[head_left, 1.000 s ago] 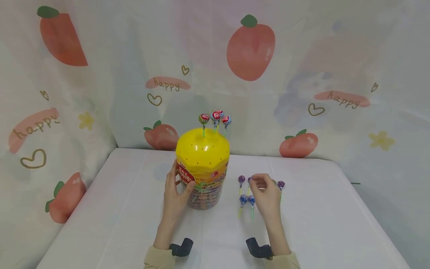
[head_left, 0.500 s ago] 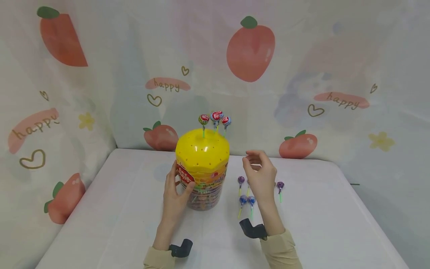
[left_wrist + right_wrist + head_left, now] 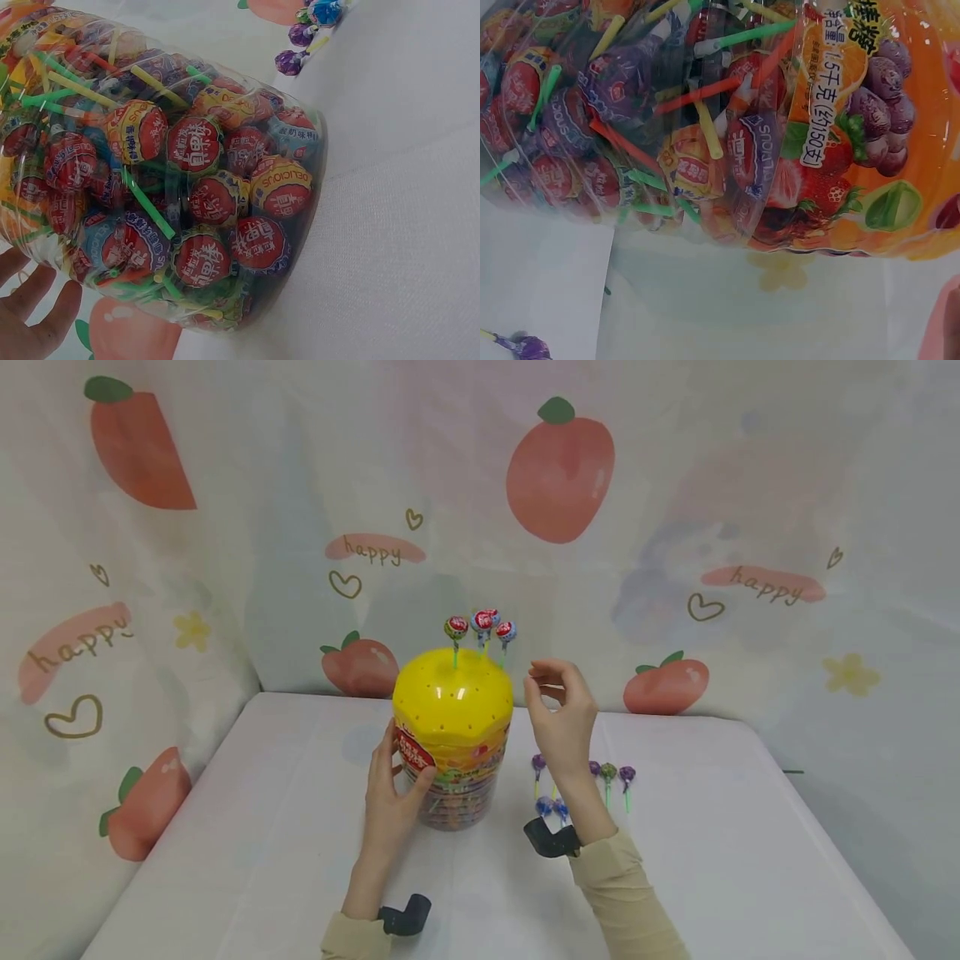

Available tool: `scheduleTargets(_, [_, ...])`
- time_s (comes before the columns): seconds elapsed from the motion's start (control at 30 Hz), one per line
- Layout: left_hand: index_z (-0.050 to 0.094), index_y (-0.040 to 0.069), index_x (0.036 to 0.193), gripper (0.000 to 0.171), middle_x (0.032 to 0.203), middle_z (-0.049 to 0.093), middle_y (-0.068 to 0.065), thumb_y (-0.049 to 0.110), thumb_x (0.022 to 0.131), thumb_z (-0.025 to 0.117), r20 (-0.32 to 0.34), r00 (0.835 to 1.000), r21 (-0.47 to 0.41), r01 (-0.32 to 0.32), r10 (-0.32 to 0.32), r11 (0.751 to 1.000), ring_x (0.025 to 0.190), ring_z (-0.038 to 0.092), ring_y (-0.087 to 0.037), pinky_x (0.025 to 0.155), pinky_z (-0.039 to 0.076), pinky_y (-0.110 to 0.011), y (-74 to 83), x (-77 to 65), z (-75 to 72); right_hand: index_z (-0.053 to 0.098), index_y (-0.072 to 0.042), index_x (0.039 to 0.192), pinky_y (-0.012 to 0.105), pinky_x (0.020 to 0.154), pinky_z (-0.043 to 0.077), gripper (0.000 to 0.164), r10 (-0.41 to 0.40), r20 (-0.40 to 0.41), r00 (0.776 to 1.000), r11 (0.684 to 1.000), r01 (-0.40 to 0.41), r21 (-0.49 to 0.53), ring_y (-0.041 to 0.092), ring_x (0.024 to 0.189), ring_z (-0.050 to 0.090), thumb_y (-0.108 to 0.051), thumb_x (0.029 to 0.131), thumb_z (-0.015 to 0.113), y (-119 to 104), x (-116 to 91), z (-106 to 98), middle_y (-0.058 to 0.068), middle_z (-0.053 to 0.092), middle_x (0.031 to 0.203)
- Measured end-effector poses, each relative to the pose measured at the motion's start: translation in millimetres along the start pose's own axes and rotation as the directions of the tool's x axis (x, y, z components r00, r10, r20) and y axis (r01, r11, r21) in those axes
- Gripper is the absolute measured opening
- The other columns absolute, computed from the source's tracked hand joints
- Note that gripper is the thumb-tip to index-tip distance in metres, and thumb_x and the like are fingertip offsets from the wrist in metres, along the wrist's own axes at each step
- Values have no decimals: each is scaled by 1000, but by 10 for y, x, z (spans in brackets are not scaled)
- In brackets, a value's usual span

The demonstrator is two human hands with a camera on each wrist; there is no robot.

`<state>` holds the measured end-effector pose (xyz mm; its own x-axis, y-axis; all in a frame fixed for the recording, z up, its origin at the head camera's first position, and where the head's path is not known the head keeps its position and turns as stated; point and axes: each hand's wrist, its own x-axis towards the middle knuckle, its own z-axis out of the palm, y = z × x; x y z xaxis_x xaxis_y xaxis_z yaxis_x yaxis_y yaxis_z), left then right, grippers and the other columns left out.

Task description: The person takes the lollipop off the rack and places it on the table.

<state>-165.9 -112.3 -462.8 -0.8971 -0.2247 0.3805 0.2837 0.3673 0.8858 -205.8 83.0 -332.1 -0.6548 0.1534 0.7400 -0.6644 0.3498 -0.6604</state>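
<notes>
A clear jar (image 3: 210, 172) full of wrapped lollipops, with a yellow domed lid (image 3: 442, 697), stands upright in the head view. Several lollipops (image 3: 457, 627) stick up out of holes at the lid's back. My left hand (image 3: 393, 797) holds the jar's left side, its thumb across the front label. To the right of the lid, my right hand (image 3: 562, 714) is raised with fingers bent and thumb and index tips close together. I cannot tell whether something is between its fingertips. Loose lollipops (image 3: 627, 773) lie on the table below, partly hidden by the right hand and wrist.
A white cloth covers the table (image 3: 712, 852). Behind and at the left hangs a curtain (image 3: 465, 468) printed with fruit and hearts. Dark wrist mounts (image 3: 406, 916) sit on both arms. The jar's printed label (image 3: 832, 135) fills the right wrist view's upper right.
My right hand has lifted from the loose lollipops and moved up and left to beside the yellow lid, uncovering lollipops on the right. The left hand and jar have stayed put.
</notes>
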Motion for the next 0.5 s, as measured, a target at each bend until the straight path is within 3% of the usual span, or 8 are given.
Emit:
scheduleTargets(0.1, [17, 38, 153, 85, 149, 38, -5, 30, 87, 70, 4, 1000, 2, 1, -1, 1000, 133, 38, -25, 105, 43, -50, 3, -10, 0, 61, 15, 104, 24, 78, 55, 20, -4, 25, 1000, 1000, 4, -22, 38, 88, 62, 9, 85, 63, -87, 46, 20, 28, 65, 96])
scheduleTargets(0.2, [17, 37, 153, 85, 149, 39, -5, 29, 87, 70, 6, 1000, -2, -1, 1, 1000, 133, 38, -25, 105, 43, -50, 12, -14, -2, 61, 13, 109, 38, 80, 57, 24, 10, 52, 999, 1000, -9, -28, 38, 92, 63, 6, 86, 64, 28, 96, 59, 27, 65, 100])
scheduleTargets(0.27, [17, 37, 153, 85, 148, 39, -5, 29, 87, 70, 5, 1000, -3, -3, 3, 1000, 133, 38, -24, 105, 42, -50, 17, -13, -4, 60, 10, 112, 35, 81, 57, 28, 23, 70, 997, 1000, -21, -17, 35, 94, 63, 4, 86, 66, 131, 133, 84, 26, 65, 102])
scheduleTargets(0.4, [17, 36, 153, 85, 148, 39, -5, 28, 87, 70, 3, 1000, -3, -3, 3, 1000, 133, 38, -25, 105, 42, -50, 24, -9, -7, 59, 4, 116, 16, 81, 53, 32, 43, 104, 994, 999, -45, 9, 30, 93, 65, -2, 86, 68, 265, 205, 124, 21, 64, 105])
scheduleTargets(0.5, [17, 35, 153, 84, 148, 39, -6, 29, 87, 69, 4, 1000, 0, 2, -2, 1000, 133, 38, -25, 105, 42, -50, 22, -8, -6, 58, 2, 118, 21, 83, 55, 34, 43, 123, 992, 999, -46, 27, 28, 93, 65, -5, 86, 69, 292, 247, 143, 19, 65, 106])
